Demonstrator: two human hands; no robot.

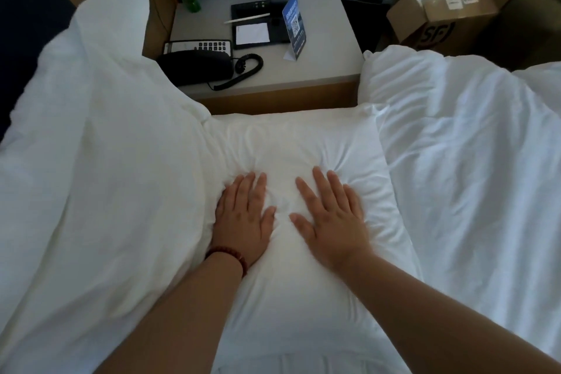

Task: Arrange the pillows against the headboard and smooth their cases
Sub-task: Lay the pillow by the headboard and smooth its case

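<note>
Room: dim; nightstand (318, 48) beyond the bed.
Pillow (303, 143): flat mid-bed, another perhaps at left.
Hands: left hand (243, 215) and right hand (332, 218) pressing, fingers spread, grasping nothing.
Tip: sweep outward from the creased centre.

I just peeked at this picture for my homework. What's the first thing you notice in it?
Two bare hands pop out first: the left hand, with a bead bracelet on its wrist, and the right hand press flat, side by side, on a white pillow in the middle. Behind the pillow, a black telephone and a blue card stand out on the grey bedside table.
</note>
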